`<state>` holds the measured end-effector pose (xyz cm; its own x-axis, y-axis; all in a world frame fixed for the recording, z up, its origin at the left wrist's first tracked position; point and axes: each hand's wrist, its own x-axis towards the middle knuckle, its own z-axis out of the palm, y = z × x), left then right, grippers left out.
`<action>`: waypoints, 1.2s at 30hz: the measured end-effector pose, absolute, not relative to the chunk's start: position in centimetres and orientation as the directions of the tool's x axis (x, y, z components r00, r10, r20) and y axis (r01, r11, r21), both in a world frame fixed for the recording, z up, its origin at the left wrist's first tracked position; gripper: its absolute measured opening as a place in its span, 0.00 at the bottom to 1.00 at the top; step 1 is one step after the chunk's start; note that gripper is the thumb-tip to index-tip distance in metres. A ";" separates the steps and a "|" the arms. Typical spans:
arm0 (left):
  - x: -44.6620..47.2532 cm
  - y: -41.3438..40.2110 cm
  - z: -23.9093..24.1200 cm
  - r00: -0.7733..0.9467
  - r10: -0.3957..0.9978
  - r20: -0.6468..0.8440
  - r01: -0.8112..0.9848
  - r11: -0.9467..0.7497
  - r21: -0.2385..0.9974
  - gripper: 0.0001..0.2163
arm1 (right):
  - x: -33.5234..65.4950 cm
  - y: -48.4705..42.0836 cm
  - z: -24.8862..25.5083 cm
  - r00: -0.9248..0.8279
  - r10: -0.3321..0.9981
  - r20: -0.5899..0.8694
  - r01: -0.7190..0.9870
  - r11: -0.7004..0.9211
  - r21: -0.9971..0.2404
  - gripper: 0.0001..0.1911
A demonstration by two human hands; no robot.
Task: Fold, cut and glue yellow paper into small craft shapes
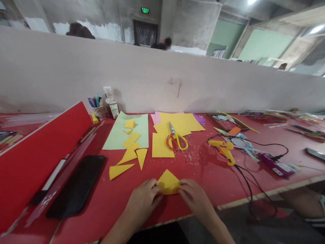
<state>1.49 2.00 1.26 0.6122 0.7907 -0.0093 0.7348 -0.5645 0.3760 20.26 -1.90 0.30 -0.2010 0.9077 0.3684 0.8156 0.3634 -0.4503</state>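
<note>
A folded piece of yellow paper lies near the table's front edge, its point facing away from me. My left hand pinches its left corner, and my right hand grips the right corner. Both sets of fingers are closed on the paper, the tips partly hidden. Beyond it, scissors with one red and one yellow handle rest on yellow sheets. To the left are cut yellow paper pieces, some lying over a light green sheet.
A yellow glue gun with a black cable lies right, beside a purple power strip. At left are a black phone, a red board and a pen cup. A white partition stands behind; another person's arm shows at right.
</note>
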 end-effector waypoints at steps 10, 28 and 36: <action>1.8 1.7 0.7 0.410 0.910 0.065 0.819 -0.399 0.413 0.09 | 19.3 -1.0 -0.8 -0.029 0.911 0.411 0.932 0.174 -0.319 0.16; 2.5 2.2 1.9 0.355 0.923 -0.148 0.925 -0.324 0.197 0.09 | 18.5 -0.2 -0.6 -0.026 0.867 0.498 0.991 0.089 -0.102 0.21; 2.0 2.3 1.9 0.383 0.918 -0.101 0.906 -0.352 0.234 0.10 | 18.3 -0.2 -0.8 -0.009 0.879 0.477 0.994 0.061 -0.095 0.22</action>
<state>1.99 2.34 1.87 0.3829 0.9183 -0.1005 0.9061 -0.3522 0.2345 18.26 -0.22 -0.76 -0.0088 0.8790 0.4767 0.9936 0.0612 -0.0946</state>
